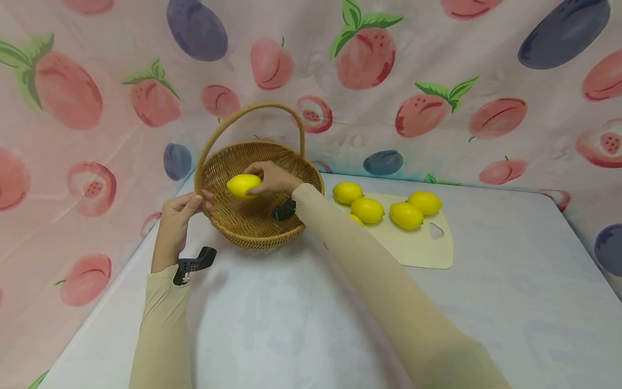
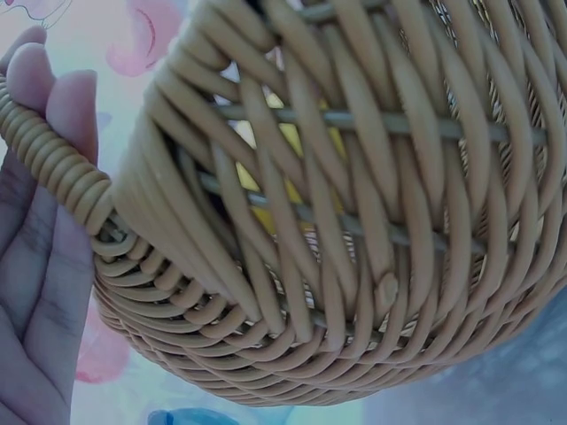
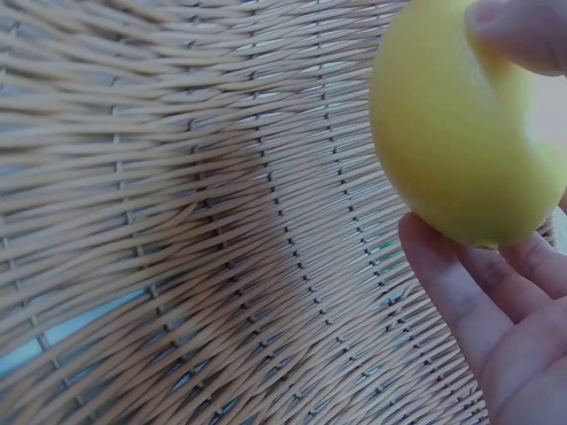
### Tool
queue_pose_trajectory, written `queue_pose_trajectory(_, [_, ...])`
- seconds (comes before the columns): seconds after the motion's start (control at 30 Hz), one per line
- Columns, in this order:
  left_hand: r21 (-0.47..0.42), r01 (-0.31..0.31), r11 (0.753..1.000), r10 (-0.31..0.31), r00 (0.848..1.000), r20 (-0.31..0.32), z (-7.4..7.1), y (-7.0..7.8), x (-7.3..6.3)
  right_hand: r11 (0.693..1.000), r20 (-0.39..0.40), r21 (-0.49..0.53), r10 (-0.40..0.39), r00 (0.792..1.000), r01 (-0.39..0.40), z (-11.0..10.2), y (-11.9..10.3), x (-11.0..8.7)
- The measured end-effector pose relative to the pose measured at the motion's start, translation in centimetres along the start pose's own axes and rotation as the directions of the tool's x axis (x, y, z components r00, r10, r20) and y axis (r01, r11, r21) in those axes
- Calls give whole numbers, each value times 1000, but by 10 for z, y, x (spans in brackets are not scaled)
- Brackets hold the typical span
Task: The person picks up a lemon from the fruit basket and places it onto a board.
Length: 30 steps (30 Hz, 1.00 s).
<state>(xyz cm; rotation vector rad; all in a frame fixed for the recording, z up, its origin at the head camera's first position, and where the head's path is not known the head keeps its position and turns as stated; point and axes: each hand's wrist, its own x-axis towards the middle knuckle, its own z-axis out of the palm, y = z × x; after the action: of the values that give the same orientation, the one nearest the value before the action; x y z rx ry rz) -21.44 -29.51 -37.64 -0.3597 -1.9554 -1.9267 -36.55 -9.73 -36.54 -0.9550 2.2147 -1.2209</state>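
A wicker basket [image 1: 257,237] with an arched handle stands tilted toward the camera at the table's back left. My left hand [image 1: 177,224] grips the base of its handle at the left rim; in the left wrist view the fingers [image 2: 73,111] wrap behind the wound cane. Inside the basket's mouth, my right hand [image 1: 274,178] pinches a yellow lemon [image 1: 243,186] between thumb and fingers. The right wrist view has this lemon [image 3: 452,133] held apart from the woven wall [image 3: 221,204]. Through the weave in the left wrist view some yellow shows.
Right of the basket lies a cream cutting board [image 1: 423,254] with several lemons [image 1: 367,210] on it, one partly hidden by the right sleeve [image 1: 369,270]. A fruit-print cloth [image 1: 359,129] hangs behind the white table [image 1: 272,324]. Each wrist bears a black camera mount [image 1: 194,263].
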Motion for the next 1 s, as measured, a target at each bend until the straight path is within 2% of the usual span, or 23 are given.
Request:
queue_pose_trajectory(0.23, [16,15,1000,-15,1000,3,-1,0,-1,999,-75,-19,-30,997,28,-4,2,-2])
queue_pose_trajectory(0.43, [-2,16,1000,-16,1000,6,-2,0,-1,999,-114,12,-29,993,31,-8,-1,-6])
queue_pose_trajectory(0.67, [-42,6,999,-5,999,34,-6,-1,-2,999,-110,10,-40,993,41,-13,-8,-11])
queue_pose_trajectory(0.83, [-64,6,998,-5,1000,25,-7,-1,-2,998,-93,-18,-63,994,62,-17,-13,-17])
queue_pose_trajectory(1.0, [-68,11,998,-10,1000,20,-6,0,-1,997,-113,-49,-62,992,57,-22,-16,-24])
